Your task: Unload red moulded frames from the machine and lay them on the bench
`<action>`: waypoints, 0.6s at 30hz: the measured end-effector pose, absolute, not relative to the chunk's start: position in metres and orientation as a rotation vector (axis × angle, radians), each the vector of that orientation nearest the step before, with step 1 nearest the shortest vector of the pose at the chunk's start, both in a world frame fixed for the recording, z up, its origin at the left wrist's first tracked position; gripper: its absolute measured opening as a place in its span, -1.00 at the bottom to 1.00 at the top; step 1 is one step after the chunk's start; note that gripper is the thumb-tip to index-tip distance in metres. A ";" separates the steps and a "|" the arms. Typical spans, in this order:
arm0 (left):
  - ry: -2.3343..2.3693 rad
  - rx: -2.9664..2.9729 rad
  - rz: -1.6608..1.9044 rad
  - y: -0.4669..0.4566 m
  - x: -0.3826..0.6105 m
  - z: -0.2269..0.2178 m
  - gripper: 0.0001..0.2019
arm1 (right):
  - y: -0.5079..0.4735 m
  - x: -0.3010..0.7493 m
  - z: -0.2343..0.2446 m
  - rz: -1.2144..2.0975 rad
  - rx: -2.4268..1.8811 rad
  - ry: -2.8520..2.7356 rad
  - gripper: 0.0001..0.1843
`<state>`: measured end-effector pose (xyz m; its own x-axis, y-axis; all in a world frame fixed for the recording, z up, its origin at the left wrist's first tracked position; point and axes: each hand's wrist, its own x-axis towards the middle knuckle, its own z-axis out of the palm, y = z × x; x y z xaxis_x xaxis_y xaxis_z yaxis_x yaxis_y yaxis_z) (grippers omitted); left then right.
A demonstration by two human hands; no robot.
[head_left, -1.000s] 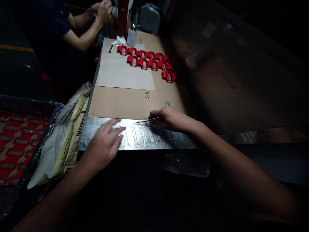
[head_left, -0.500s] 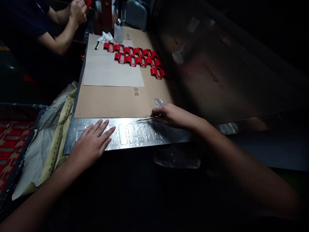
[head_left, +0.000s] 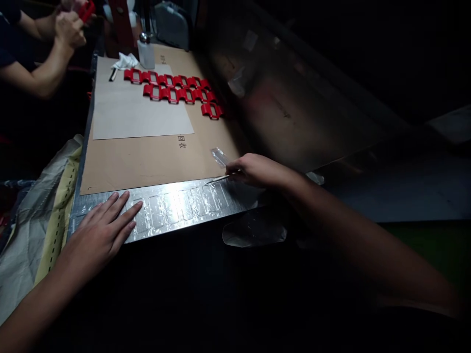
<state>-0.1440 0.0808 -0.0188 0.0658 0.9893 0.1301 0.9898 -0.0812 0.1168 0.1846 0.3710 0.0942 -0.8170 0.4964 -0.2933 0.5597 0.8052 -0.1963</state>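
My left hand [head_left: 105, 225] lies flat, fingers spread, on the left end of a clear plastic film [head_left: 171, 208] along the table's front edge. Rounded rectangular outlines run in a row across this film. My right hand [head_left: 250, 169] is closed around a slim pointed tool [head_left: 220, 179], pale toward the grip. Its dark tip points left and sits at or just above the film near the right-hand outlines; contact cannot be made out. Beside the right fingers, a small clear plastic piece [head_left: 220, 157] rests on the cardboard [head_left: 147, 164].
Red frame-like parts [head_left: 172, 88] stand in rows on white paper [head_left: 128, 115] and cardboard. Behind them are a pump bottle [head_left: 146, 51] and a crumpled white tissue [head_left: 125, 61]. A dark panel [head_left: 294, 108] borders the right. A co-worker's hands [head_left: 69, 29] hold a red part.
The view has swung right, so the table appears further left. My right hand with the pointed tool has shifted right along the film. My left hand stays flat at the film's left end.
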 end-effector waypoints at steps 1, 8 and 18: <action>-2.121 -2.301 -0.276 0.080 -0.147 -0.020 -0.45 | 0.371 0.186 0.095 -0.378 0.833 2.762 -0.90; -2.112 -2.337 -0.287 0.079 -0.159 -0.027 -0.44 | 0.363 0.190 0.106 -0.241 0.962 2.682 -0.85; -2.110 -2.372 -0.350 0.083 -0.164 -0.023 -0.47 | 0.358 0.212 0.128 -0.154 1.154 2.580 -0.91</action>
<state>-0.1641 0.0830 -0.0225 0.1038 0.9863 0.1285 0.9749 -0.1265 0.1833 0.2116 0.3580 0.1278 -0.6277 0.7086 -0.3224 0.7420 0.6698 0.0277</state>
